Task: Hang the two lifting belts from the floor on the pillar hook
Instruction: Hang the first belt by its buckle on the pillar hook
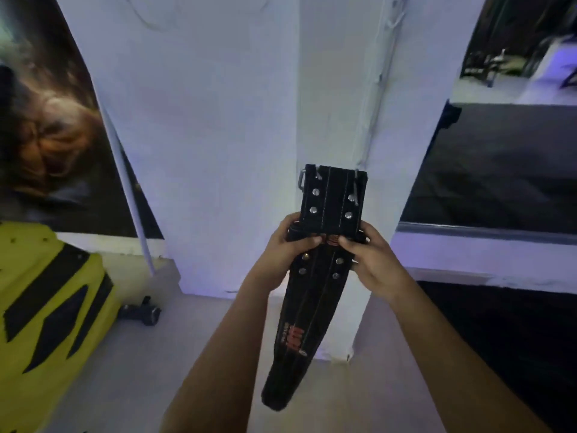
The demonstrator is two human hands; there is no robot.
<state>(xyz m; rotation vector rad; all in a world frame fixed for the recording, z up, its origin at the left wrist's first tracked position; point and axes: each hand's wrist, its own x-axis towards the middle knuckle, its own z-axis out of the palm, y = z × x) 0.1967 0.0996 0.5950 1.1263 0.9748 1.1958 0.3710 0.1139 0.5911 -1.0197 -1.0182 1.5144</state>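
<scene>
A black lifting belt (331,198) with silver rivets and a metal buckle at its top is held up in front of the white pillar (218,135). Its long tail (299,332), with red lettering, hangs down toward the floor. My left hand (287,245) grips the belt's left edge at mid-height. On the right edge, level with it, is my right hand (368,254). Whether there are two belts stacked or one folded, I cannot tell. A small white hook (394,18) sticks out near the pillar's top right, well above the belt.
A yellow and black machine cover (46,307) stands at the lower left. A small dark wheeled object (145,310) lies on the pale floor by the pillar's base. A thin cable (376,89) runs down the pillar. Dark mirror panels (499,167) lie to the right.
</scene>
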